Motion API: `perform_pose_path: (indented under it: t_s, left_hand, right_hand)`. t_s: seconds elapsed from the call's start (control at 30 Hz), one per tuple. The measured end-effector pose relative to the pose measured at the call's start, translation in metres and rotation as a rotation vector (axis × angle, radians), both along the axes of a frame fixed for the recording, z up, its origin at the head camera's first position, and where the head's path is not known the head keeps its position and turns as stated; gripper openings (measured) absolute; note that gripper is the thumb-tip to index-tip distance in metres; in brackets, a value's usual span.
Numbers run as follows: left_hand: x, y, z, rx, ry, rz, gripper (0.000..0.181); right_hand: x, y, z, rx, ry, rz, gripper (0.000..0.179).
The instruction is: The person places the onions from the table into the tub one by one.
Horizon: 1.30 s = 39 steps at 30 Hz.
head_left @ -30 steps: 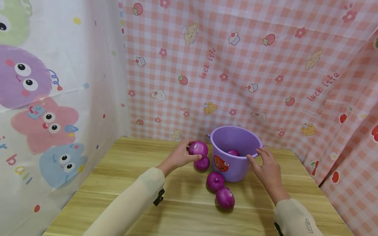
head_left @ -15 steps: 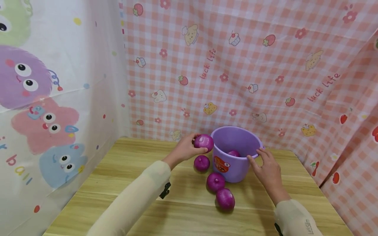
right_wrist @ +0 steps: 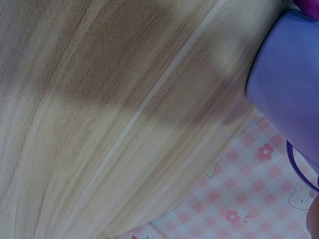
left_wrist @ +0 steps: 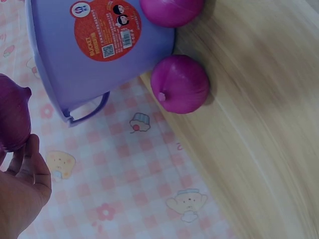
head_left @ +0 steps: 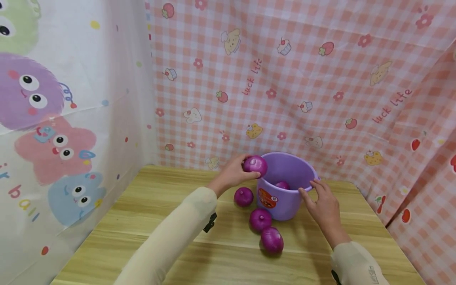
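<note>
My left hand (head_left: 233, 173) grips a red onion (head_left: 255, 165) at the left rim of a purple bucket (head_left: 281, 208). In the left wrist view this onion (left_wrist: 12, 114) sits in the fingertips, beyond the bucket's mouth edge. The right hand (head_left: 325, 208) holds the bucket's right rim, thumb toward the front and fingers near the handle end. Inside the bucket another red onion (head_left: 283, 185) shows partly over the front rim. Three more lie on the table: one onion (head_left: 244, 196) left of the bucket, a second onion (head_left: 260, 220) at its front, and a third onion (head_left: 272, 240) nearest me.
The bucket stands upright toward the back of a wood-grain table (head_left: 149, 221). A pink checked cloth (head_left: 210, 118) hangs right behind the table's back edge. On the left is a white cloth (head_left: 117, 79) with cartoon figures.
My left hand has lifted the red onion off its place by the left onion and carried it up and right to the bucket's rim. The right hand stays on the rim.
</note>
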<state>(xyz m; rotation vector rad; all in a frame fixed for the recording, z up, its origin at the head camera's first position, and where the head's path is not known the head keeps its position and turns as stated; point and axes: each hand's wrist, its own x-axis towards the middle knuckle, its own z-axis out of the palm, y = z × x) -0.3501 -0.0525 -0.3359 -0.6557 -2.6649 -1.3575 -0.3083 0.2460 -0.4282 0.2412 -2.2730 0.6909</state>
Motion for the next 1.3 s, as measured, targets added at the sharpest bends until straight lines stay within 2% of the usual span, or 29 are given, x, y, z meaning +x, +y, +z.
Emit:
perform_pose_path:
  t_s: [0.4, 0.5, 0.77, 0.97, 1.3]
  left_hand:
    - [-0.007, 0.028, 0.006, -0.028, 0.01, -0.016, 0.075]
    - [-0.009, 0.036, 0.006, -0.022, 0.008, -0.024, 0.075]
    - [-0.011, 0.055, 0.004, -0.074, -0.011, -0.014, 0.077]
    - [-0.011, 0.065, 0.002, -0.173, 0.035, -0.019, 0.076]
    - [-0.008, 0.075, 0.0, -0.244, 0.091, -0.063, 0.077]
  right_hand:
    - [-0.002, 0.001, -0.002, 0.008, -0.02, -0.002, 0.053]
    - [-0.002, 0.001, -0.002, 0.006, -0.016, 0.003, 0.053]
    - [-0.004, 0.003, -0.003, 0.004, -0.013, 0.005, 0.053]
    - [-0.003, 0.002, -0.002, 0.007, -0.014, 0.007, 0.051]
    - [-0.002, 0.002, -0.001, 0.004, -0.021, 0.004, 0.051]
